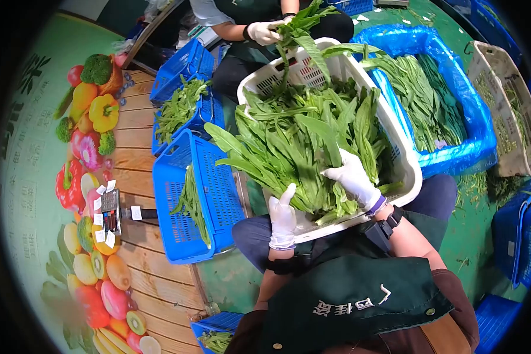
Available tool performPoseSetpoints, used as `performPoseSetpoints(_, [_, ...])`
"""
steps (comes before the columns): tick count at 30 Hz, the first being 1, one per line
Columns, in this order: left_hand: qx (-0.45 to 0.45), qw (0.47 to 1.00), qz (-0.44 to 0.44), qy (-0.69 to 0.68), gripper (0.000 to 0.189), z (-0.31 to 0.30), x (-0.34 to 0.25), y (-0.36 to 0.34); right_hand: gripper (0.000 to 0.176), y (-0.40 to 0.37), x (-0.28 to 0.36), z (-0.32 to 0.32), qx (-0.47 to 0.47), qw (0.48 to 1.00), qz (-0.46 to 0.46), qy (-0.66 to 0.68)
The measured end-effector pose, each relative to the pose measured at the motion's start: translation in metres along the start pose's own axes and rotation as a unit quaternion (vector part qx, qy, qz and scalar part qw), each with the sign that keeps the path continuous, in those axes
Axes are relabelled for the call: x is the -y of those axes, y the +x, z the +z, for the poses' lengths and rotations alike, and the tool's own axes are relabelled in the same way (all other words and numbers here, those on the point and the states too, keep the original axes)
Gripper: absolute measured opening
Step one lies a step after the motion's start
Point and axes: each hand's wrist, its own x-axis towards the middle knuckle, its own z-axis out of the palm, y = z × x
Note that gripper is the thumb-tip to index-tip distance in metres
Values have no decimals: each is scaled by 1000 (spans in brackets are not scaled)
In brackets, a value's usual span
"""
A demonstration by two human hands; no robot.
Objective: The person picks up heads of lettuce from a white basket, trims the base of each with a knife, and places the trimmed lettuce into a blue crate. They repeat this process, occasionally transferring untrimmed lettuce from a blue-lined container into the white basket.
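Observation:
White gloves cover both my hands at a white plastic crate heaped with long-leaved green vegetables. My left hand is at the crate's near left corner, its thumb raised and apart against the leaves; the other fingers show only partly. Inside the crate, my right hand has its thumb and forefinger around a long leaf, with the remaining fingers partly hidden among the greens. Across the crate, another person's gloved hands hold a bunch of the same greens.
To the right is a blue-lined crate with stacked greens, then a beige crate with scraps. Blue baskets holding some leaves line the left side. A small scale stands beside a wooden slatted surface and a printed fruit panel.

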Motion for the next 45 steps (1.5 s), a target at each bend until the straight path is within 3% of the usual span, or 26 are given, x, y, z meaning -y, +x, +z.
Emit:
performPoseSetpoints(1, [-3,972,119,203,25,-3,-7,2,41,0,2,-1,4,1000,6,4])
performPoseSetpoints(2, [-5,972,120,202,25,-1,-14,3,40,0,3,-1,7,1000,14,7])
performPoseSetpoints(3, [-17,1000,-6,-23,21,3,-21,4,52,0,5,-2,14,1000,10,-24])
performPoseSetpoints(4, [-26,960,-130,-247,21,6,-33,5,52,-2,12,1,13,1000,9,-27])
performPoseSetpoints(6, [5,961,-139,-240,21,5,-39,3,67,-8,26,12,-70,968,-106,-216])
performPoseSetpoints(7, [35,961,-148,-230,20,5,-40,1,80,-6,26,14,-19,975,-100,-200])
performPoseSetpoints(8, [41,961,-151,-229,20,7,-36,-1,67,-5,32,13,50,982,-20,-183])
performPoseSetpoints(10, [22,979,-46,-195,21,9,-31,-5,51,-6,28,13,65,992,9,-104])
performPoseSetpoints(12, [17,957,-94,-272,23,10,-32,-4,36,-7,9,14,0,999,1,45])
performPoseSetpoints(14, [-33,909,-155,-385,27,17,-36,1,34,-11,3,15,-8,995,53,86])
performPoseSetpoints(16, [-21,922,-155,-354,33,25,-36,3,33,-17,-1,16,-25,998,46,18])
performPoseSetpoints(18, [-14,966,-142,-214,35,32,-37,1,31,-20,-2,16,-29,999,18,6])
performPoseSetpoints(22, [-22,945,-193,-264,36,26,-29,5,27,-11,-23,11,-86,995,43,23])
performPoseSetpoints(24, [-18,937,-208,-279,36,24,-26,4,24,-7,-29,6,-89,985,131,76])
performPoseSetpoints(28, [-9,933,-232,-274,36,24,-18,6,43,-4,-29,-1,-21,981,164,105])
performPoseSetpoints(29, [-11,935,-233,-265,36,24,-17,7,66,-4,-24,-8,25,988,129,84])
performPoseSetpoints(30, [-13,935,-234,-266,36,22,-16,8,80,-5,-17,-18,13,989,146,-17])
performPoseSetpoints(32, [-4,941,-243,-237,37,18,-14,10,89,-9,-13,-31,-78,980,73,-165])
performPoseSetpoints(33, [-6,940,-244,-238,37,17,-14,10,80,-14,-7,-35,-130,958,49,-250])
performPoseSetpoints(34, [-6,942,-250,-222,36,18,-17,10,53,-24,17,-29,-206,959,6,-197])
performPoseSetpoints(36, [2,943,-258,-208,35,21,-23,8,29,-36,39,-9,-124,975,-122,-134])
performPoseSetpoints(37, [22,945,-245,-217,35,22,-26,7,21,-44,56,4,-38,983,-126,-127])
performPoseSetpoints(38, [42,946,-230,-225,34,25,-32,7,24,-44,53,15,22,993,-101,-62])
performPoseSetpoints(40, [56,944,-203,-254,33,26,-43,3,26,-34,10,30,-4,999,-33,-25])
performPoseSetpoints(43, [70,933,-234,-263,32,17,-54,-2,29,-27,7,20,21,994,32,-103])
performPoseSetpoints(45, [74,936,-218,-266,33,16,-46,-4,29,-29,0,26,25,990,13,-138])
